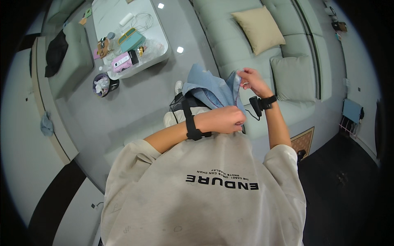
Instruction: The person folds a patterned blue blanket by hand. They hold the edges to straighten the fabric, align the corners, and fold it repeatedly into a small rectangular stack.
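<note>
A light blue garment [204, 80], denim-like with dark stitched seam edges, hangs in folds in front of my body, over my lap and the sofa's edge. My right hand [254, 82] pinches its upper right edge between thumb and fingers. Closer to my shirt, my left hand [222, 119] is closed in a fist on the garment's lower edge; the gripped part is mostly hidden under the fingers. Each wrist wears a black strap [192, 127], and a small black device [256, 106] with a cable sits at the right wrist.
A pale green sofa [212, 27] with a beige cushion [260, 29] and a grey-green cushion [294, 78] lies ahead and right. At upper left, a white table [106, 13] carries a teal box [132, 41], bottles and a cable. A waste bin [114, 84] stands beside it.
</note>
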`<control>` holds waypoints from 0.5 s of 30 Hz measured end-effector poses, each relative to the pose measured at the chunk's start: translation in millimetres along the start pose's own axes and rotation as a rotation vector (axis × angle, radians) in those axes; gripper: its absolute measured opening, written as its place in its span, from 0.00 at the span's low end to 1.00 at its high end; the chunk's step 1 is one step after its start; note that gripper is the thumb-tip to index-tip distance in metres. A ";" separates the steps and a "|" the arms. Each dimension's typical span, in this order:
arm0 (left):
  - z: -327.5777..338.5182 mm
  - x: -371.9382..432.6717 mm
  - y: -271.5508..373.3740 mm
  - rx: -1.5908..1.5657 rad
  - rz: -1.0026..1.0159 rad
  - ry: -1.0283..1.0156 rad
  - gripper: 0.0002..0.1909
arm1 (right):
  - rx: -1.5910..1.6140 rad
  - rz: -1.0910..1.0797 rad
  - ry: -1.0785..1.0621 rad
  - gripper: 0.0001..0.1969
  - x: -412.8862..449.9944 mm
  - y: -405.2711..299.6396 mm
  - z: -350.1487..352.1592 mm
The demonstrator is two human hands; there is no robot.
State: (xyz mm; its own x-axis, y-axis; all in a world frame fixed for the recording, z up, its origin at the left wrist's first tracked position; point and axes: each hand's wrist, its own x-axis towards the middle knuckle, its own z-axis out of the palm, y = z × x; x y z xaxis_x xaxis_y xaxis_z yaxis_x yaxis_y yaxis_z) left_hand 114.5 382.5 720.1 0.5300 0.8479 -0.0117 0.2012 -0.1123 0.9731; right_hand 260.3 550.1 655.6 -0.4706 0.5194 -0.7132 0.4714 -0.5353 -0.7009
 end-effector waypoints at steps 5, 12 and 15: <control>-20.6 -15.4 -6.9 0.030 -0.062 0.170 0.13 | 0.446 -0.259 0.082 0.07 -50.2 -32.2 -30.4; -36.5 -14.5 -1.4 0.075 -0.112 0.238 0.13 | 0.565 -0.542 0.220 0.07 -115.8 -71.4 -47.0; -38.0 -7.4 -0.8 0.109 -0.093 0.300 0.13 | 0.574 -0.575 0.232 0.07 -125.4 -63.5 -51.9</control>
State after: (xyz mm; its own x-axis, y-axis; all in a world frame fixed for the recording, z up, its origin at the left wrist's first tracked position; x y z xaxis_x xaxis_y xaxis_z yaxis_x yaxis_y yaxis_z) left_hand 79.1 396.1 728.1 0.2418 0.9702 -0.0153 0.3332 -0.0682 0.9404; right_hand 328.0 553.5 789.2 -0.3264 0.9047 -0.2740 -0.2765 -0.3686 -0.8875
